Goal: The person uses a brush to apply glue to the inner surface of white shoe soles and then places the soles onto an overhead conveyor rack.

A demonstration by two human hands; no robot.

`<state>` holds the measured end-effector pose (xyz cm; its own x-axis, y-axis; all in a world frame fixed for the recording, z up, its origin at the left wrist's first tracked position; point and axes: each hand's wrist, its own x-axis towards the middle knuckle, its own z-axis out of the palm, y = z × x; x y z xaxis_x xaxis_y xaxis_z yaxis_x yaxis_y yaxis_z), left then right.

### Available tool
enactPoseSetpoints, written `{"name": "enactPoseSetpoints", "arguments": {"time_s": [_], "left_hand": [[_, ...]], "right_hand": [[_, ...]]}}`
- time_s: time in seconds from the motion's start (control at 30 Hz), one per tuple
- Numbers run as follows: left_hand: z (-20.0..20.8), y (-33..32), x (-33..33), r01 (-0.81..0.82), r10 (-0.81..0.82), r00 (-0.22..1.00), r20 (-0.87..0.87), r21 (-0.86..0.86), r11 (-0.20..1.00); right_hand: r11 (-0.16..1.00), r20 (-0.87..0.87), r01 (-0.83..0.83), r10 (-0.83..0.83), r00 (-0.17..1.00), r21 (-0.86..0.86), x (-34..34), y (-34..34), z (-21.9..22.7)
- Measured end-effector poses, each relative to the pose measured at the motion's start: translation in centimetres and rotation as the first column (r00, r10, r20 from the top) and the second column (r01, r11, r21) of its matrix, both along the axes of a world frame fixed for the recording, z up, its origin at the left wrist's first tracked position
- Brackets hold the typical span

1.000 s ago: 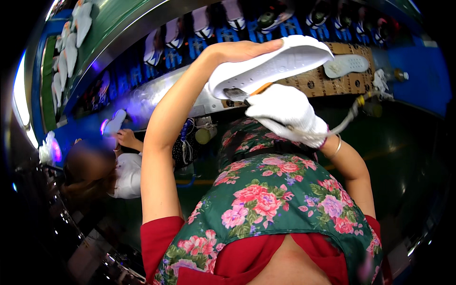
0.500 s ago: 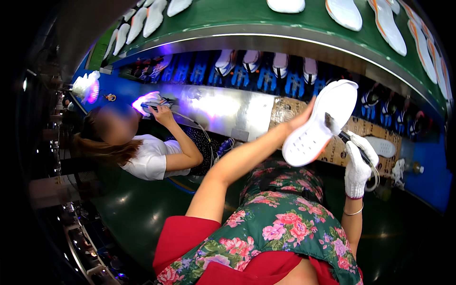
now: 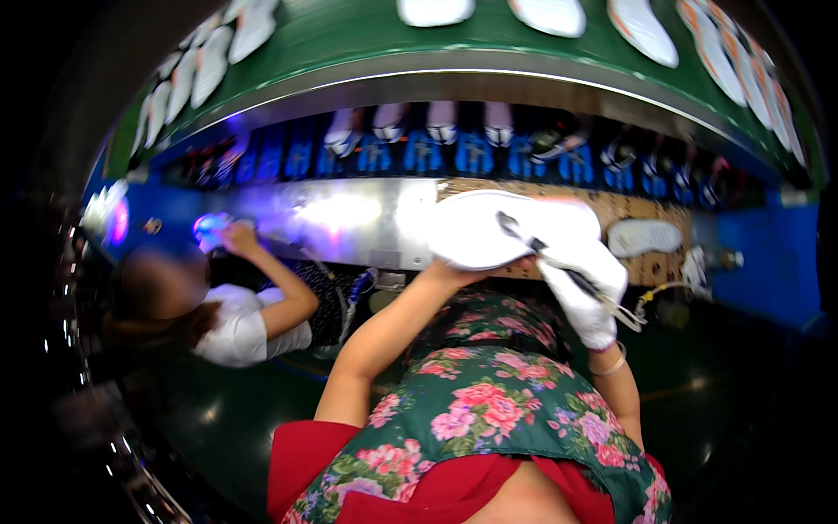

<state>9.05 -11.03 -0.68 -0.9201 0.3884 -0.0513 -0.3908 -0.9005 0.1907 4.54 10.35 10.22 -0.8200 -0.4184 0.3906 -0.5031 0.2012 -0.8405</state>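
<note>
A white shoe sole lies nearly level in front of me, over the bench's near edge. My bare left hand grips it from below and along its near side; most of the fingers are hidden under the sole. My right hand, in a white knitted glove, is closed around a dark-handled brush with a thin hose trailing from its rear end. The dark bristle tip is over the middle of the sole and looks to be touching it. Motion blurs the sole and glove.
Another white sole lies on the cardboard-covered bench part, right of a metal plate. Behind are shoes on blue holders. Above, a green belt carries several soles. A co-worker handles a lit shoe at left.
The sole has swung from a steep slant to nearly level and moved left and down. My right hand and the brush moved left with it. The whole view has shifted.
</note>
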Motion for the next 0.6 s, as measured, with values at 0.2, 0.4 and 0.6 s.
{"name": "enactPoseSetpoints", "arguments": {"time_s": [0.2, 0.4, 0.6], "left_hand": [[5.0, 1.1, -0.6, -0.073, 0.073, 0.997, -0.001, 0.046, 0.996], [4.2, 3.9, -1.1, -0.207, 0.209, 0.978, -0.011, 0.092, 0.974], [4.8, 6.1, -1.2, -0.237, 0.325, 0.934, 0.150, -0.420, 0.876]], "right_hand": [[0.991, -0.131, -0.067, 0.051, 0.990, -0.119, -0.5, -1.1, 0.6], [0.986, -0.164, 0.021, -0.049, 0.985, -0.166, -0.9, -1.1, 1.6], [0.986, -0.287, 0.037, -0.082, 0.954, -0.162, -2.2, -0.9, 2.4]]}}
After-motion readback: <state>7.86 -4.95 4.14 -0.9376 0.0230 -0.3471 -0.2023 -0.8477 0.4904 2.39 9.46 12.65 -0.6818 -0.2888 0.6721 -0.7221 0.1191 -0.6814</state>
